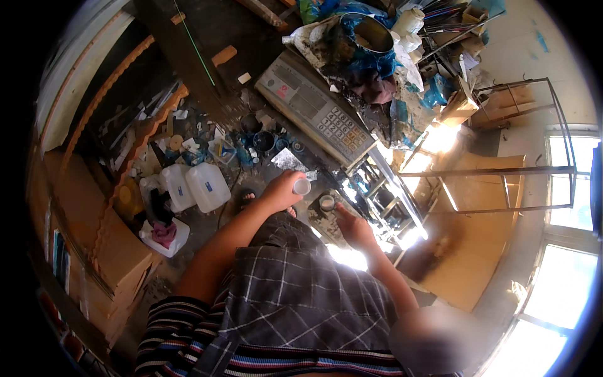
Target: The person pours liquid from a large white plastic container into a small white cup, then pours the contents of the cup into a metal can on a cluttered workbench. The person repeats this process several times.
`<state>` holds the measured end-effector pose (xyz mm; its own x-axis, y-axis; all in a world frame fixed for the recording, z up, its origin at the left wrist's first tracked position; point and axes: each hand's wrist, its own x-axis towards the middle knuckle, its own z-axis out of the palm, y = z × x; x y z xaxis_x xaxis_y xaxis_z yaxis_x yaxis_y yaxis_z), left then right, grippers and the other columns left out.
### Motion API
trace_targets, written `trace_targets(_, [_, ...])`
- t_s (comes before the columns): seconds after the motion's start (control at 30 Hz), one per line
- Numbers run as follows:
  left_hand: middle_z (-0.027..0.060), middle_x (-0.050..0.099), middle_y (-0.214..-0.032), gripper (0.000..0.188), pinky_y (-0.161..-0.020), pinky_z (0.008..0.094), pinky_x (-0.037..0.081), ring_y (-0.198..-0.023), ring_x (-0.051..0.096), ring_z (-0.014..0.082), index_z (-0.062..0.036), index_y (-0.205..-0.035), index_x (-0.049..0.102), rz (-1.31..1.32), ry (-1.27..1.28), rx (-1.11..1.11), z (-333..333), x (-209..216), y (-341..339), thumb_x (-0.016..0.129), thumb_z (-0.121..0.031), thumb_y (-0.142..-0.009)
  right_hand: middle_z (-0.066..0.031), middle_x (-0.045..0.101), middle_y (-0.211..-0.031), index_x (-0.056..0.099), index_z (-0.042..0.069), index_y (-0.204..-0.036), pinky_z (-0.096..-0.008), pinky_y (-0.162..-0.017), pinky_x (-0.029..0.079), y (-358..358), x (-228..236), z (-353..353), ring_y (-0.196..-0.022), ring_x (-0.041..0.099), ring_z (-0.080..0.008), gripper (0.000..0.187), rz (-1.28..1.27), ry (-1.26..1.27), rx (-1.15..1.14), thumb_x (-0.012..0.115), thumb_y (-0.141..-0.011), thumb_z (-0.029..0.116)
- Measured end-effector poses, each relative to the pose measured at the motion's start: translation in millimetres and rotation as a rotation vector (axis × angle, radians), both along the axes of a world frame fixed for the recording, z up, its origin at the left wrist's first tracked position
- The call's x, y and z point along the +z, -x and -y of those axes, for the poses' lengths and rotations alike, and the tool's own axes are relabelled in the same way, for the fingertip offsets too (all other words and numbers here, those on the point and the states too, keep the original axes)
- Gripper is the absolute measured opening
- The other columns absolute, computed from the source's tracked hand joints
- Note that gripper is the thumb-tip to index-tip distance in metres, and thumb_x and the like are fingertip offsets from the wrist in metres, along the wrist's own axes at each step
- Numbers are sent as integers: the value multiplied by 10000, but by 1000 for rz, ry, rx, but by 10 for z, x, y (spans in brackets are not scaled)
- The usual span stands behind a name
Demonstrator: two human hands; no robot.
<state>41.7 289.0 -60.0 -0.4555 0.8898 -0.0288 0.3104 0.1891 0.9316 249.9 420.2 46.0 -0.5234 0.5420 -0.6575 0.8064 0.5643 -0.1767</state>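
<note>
My left hand (pixel 280 192) is closed around a small translucent plastic cup (pixel 302 186), held with its mouth up in front of my apron. To its right, a second small cup (pixel 327 202) is above or on a stained grey surface (pixel 321 220); contact with that surface is hard to judge. My right hand (pixel 355 229) reaches in from the right, its fingertips pinched at this cup's edge. Just beyond both cups is a grey weighing scale console (pixel 317 103) with a keypad and dark display windows.
White plastic jugs (pixel 208 188) and cut-open containers stand on the floor at left. Blue-stained pots (pixel 264 142) and scraps lie farther ahead. A paint-smeared bucket (pixel 370 34) sits on a cluttered bench. A metal frame (pixel 490 171) juts out at right, near bright windows.
</note>
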Motion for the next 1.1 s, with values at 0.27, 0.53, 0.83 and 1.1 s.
trace_targets(0.27, [125,570,-1110,427,-807,393,496,-1011,593,338,-86,-1128,552,-2,-17,-9,-27,14,-39,693,-46,-727,-236,654,-946,524,170,-1337,-452,-812,508,530,328,7,-900,643,-385,464,-134,-12,250,544,-876,216])
trace_targets(0.53, [113,546,-1141,422,-552,352,567,-823,655,302,-81,-1148,535,47,-36,-20,48,39,6,656,-31,-747,-184,653,-1079,532,208,-1291,-461,-878,503,916,355,2,-993,634,-361,399,98,-34,349,385,-920,238])
trace_targets(0.83, [110,544,-1158,469,-814,412,503,-1013,591,345,-110,-1152,536,-8,28,-62,-1,-9,7,709,-67,-718,-210,661,-957,638,124,-1109,-466,-840,506,1063,287,-78,-916,636,-379,297,48,-28,402,501,-860,207])
trace_targets(1.1, [114,533,-1163,476,-821,427,492,-1014,585,357,-126,-1148,533,16,74,-105,-33,-8,-14,706,-57,-709,-196,669,-949,655,103,-1053,-461,-831,505,1102,244,-146,-916,641,-365,258,86,19,459,517,-857,196])
